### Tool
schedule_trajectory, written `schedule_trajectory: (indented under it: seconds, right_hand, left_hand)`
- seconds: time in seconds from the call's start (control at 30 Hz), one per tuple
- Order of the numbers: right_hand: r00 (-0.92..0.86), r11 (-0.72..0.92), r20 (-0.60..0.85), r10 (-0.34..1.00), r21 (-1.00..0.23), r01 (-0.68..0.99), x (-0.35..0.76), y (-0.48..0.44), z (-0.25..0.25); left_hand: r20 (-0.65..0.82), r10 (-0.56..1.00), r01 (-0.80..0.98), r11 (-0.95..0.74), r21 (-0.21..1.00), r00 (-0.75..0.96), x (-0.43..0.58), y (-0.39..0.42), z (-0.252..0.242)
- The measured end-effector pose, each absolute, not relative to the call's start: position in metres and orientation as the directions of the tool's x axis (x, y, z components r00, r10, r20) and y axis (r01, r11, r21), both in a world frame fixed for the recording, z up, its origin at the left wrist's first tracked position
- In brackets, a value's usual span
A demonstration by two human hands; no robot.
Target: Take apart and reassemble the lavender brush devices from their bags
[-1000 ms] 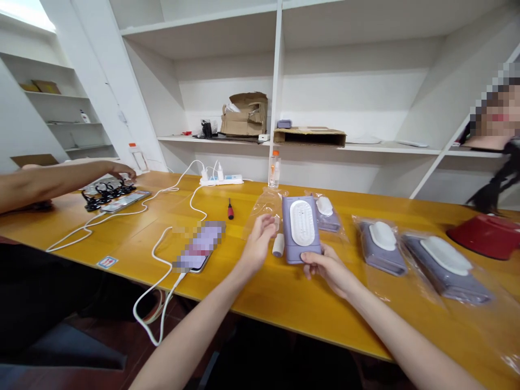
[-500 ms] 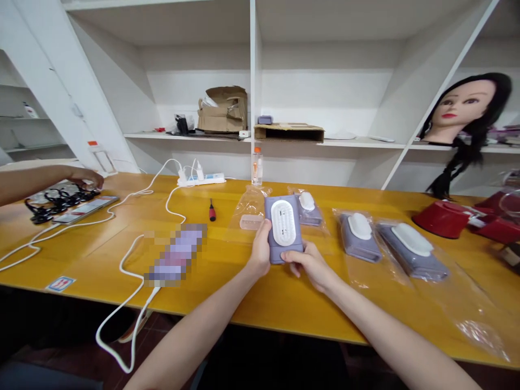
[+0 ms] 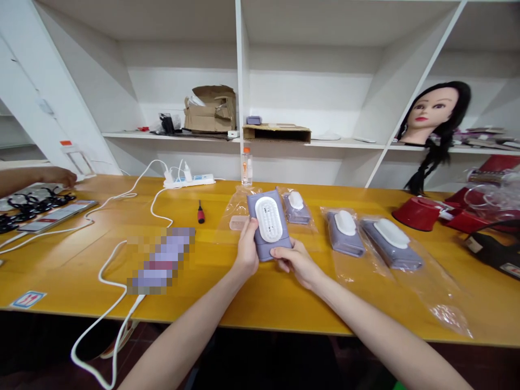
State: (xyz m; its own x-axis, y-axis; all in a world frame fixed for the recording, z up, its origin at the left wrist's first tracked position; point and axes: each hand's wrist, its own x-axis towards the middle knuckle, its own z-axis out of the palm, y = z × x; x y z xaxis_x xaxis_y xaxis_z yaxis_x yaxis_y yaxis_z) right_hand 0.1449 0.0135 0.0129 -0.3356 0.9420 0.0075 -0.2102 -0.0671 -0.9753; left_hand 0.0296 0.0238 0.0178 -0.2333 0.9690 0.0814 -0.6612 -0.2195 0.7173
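Observation:
Between my two hands is a grey-purple rectangular device [image 3: 280,238] with a white oval, ridged plate on its face. The plate has two small dark marks. My left hand [image 3: 247,249] is wrapped round its left side, thumb along the edge. My right hand [image 3: 296,261] grips the lower right corner, with its thumb on the bottom band. Just behind lies a similar bagged device [image 3: 298,215]. Two more bagged devices, a middle one [image 3: 345,241] and a right one [image 3: 394,254], rest to the right. Left of the held device is a clear bag with a translucent oval piece [image 3: 239,222].
A red-handled screwdriver [image 3: 200,214], a blurred-out phone [image 3: 164,260] on a white cable and a power strip [image 3: 190,181] lie left. Another person's hand [image 3: 59,176] is at far left. A bottle [image 3: 246,169] stands behind; a red stand [image 3: 418,213] and a mannequin head [image 3: 434,111] are right.
The view has turned right, so the scene has shifted left. The device now leans slightly to the left in my hands; both hands keep their hold.

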Motion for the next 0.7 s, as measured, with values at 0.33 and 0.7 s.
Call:
schedule_trajectory:
  seconds: [0.33, 0.7]
  right_hand:
    - [-0.295, -0.114, -0.051, 0.954, -0.974, -0.198, 0.143, 0.010, 0.015]
    - [-0.197, -0.002, 0.032, 0.980, -0.985, -0.171, 0.135, 0.002, 0.017]
  left_hand:
    - [0.053, 0.965, -0.627, -0.209, 0.750, -0.258, 0.034, 0.025, 0.008]
    - [-0.032, 0.957, -0.680, -0.180, 0.711, -0.288, 0.031, 0.029, 0.020]
